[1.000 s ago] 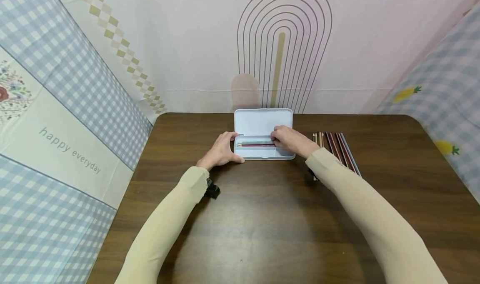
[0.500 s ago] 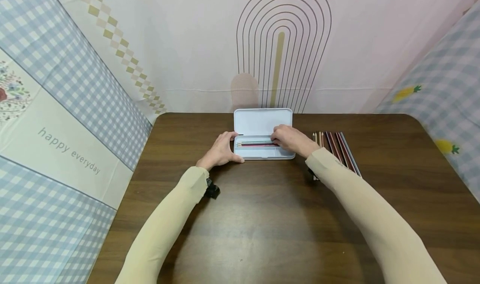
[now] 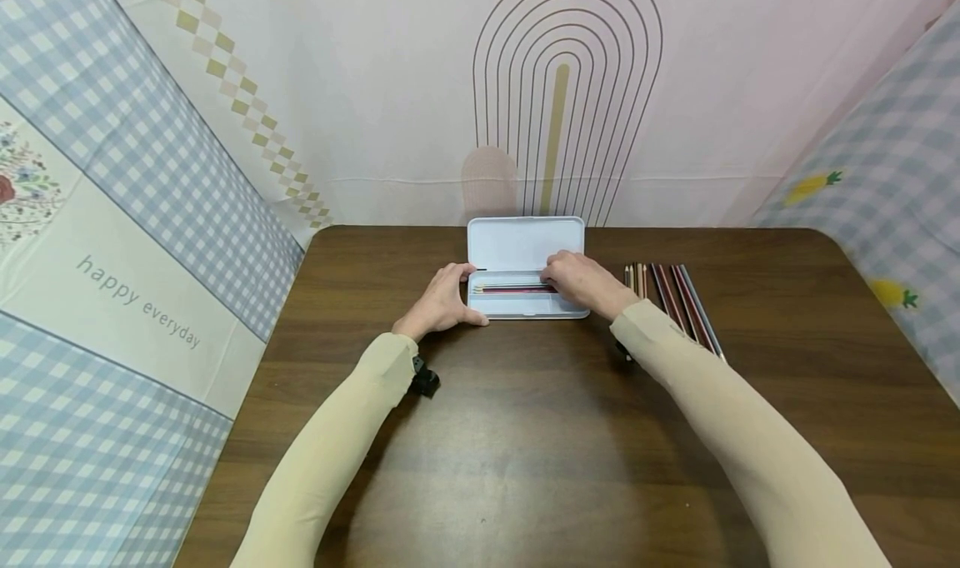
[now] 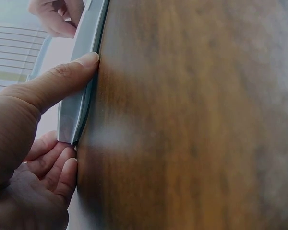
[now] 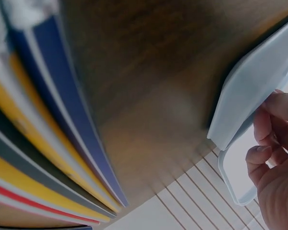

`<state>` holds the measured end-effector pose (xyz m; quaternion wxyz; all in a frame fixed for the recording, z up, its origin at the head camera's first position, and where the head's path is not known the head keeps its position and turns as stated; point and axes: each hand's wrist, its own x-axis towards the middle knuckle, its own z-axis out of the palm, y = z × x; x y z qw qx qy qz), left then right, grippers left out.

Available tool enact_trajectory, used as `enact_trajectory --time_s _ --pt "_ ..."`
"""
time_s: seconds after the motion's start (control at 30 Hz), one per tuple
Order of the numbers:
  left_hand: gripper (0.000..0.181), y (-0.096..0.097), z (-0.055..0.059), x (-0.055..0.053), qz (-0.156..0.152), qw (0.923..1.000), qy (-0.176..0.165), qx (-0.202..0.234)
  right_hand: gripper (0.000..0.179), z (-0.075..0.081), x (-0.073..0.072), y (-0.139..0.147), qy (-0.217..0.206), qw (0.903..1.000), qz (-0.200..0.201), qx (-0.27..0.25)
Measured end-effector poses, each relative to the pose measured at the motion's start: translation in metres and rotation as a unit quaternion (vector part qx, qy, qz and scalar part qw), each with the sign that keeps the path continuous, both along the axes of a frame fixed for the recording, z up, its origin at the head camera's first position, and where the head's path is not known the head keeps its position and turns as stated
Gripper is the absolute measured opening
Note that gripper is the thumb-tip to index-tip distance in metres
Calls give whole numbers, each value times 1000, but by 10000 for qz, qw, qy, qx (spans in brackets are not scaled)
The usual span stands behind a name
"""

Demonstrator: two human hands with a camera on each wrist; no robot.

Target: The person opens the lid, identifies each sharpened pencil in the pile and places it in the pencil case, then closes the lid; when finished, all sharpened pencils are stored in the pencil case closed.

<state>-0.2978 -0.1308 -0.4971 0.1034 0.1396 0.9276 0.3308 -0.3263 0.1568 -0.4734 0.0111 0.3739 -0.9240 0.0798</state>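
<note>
A shallow white hinged pencil case lies at the back of the table with its lid raised. Several coloured pencils lie lengthwise inside, tips to the left. My left hand holds the case by its left end, thumb on the front edge and fingers at the side; the left wrist view shows the thumb pressing the case wall. My right hand reaches into the case with curled fingers and pinches at the pencils' right ends, which it hides. In the right wrist view its fingertips dip behind the case wall.
Right of the case, a row of coloured pencils lies on the brown table, partly behind the right sleeve. They look large and blurred in the right wrist view: blue, yellow, grey and red pencils. A patterned cloth hangs behind the table.
Both hands stay almost in place. The pencils under my right fingers shift slightly, showing different colour stripes. My right forearm has moved very slightly, and the case has not visibly moved.
</note>
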Motion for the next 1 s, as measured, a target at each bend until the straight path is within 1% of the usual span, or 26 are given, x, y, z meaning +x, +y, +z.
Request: enact_trajectory --time_s 0.07,0.23,0.4,0.5,0.63,0.7,0.77,0.8,0.83,0.87,0.9,0.93,1.0 --pt "99 0 -1 0 6 10000 -17 62 20 0 1 0 -23 10000 -40 -84" --pt "98 0 2 2 -24 10000 5 33 15 1 7 2 -95 9992 -119 -368" --pt "99 1 3 3 -8 10000 30 -58 28 4 17 5 -146 9967 -401 -693" --pt "99 1 5 4 -7 10000 12 -50 35 8 26 6 -160 9939 -571 -927" --pt "99 0 4 4 7 10000 -33 -42 38 15 41 8 -132 9896 -696 -1256" --pt "100 -1 -4 -1 42 10000 -32 19 39 19 47 9 -92 9865 -818 -1413" --pt "103 -3 -17 -10 40 10000 -36 -15 39 22 52 11 -117 9816 -1030 -1602" --pt "103 -4 -20 -13 59 10000 -58 4 40 23 55 13 -108 9784 -1147 -1717" --pt "105 -6 -29 -18 18 10000 -19 -20 40 23 57 14 -113 9748 -1271 -1828" --pt "105 -6 -28 -18 12 10000 -30 -8 40 24 60 16 -102 9715 -1394 -1917" --pt "105 -5 -25 -17 -6 10000 -56 -50 39 24 62 18 -93 9679 -1513 -2004" --pt "105 -4 -21 -14 -18 10000 -68 -64 39 25 64 19 -77 9647 -1618 -2075" --pt "103 -1 -6 -5 -18 9999 -100 -62 38 26 69 22 15 9593 -1800 -2178"
